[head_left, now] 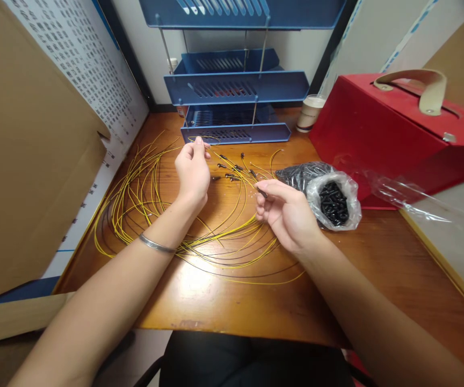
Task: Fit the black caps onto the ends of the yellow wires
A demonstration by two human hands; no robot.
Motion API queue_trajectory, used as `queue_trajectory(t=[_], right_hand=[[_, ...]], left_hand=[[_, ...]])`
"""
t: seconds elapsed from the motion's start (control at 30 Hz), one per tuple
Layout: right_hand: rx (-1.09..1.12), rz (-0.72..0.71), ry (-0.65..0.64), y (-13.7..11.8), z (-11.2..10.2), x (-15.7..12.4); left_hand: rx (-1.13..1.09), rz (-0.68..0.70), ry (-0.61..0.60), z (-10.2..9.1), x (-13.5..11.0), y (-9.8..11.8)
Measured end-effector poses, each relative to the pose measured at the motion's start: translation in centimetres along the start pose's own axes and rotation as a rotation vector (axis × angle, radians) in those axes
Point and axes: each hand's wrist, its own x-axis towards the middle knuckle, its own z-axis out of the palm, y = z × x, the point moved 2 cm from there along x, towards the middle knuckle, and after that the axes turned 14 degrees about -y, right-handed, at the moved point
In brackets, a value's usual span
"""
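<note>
My left hand (194, 169) pinches a thin yellow cable (215, 138) between thumb and fingertips, above the far part of the table. Closed around a small black sleeve-like piece (261, 191), my right hand (282, 212) is to the right and a little nearer to me. Loops of yellow and dark cable (153, 188) spread over the tabletop below both hands. Between the hands lie several cable ends with black fittings (232, 176). A clear plastic bag (353, 207) full of small black pieces (332, 204) lies open just right of my right hand.
A blue tiered tray rack (236, 87) stands at the back of the wooden table (248, 312). Beside it are a paper cup (310, 113) and a red box (377, 134) with a beige handle. Cardboard (26, 150) rises along the left side.
</note>
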Motion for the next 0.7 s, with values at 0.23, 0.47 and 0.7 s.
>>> queue_trajectory(t=[0.23, 0.47, 0.7], right_hand=[[-0.783, -0.309, 0.233, -7.3, -2.3, -2.2], [-1.338, 0.131, 0.602, -11.4, -6.6, -4.5], [-1.501, 0.227, 0.626, -10.5, -8.4, -4.0]], left_hand=[[0.003, 0.018, -0.019, 0.1, 0.0, 0.0], [0.034, 0.026, -0.071, 0.5, -0.3, 0.1], [0.07, 0.053, -0.109, 0.8, -0.7, 0.5]])
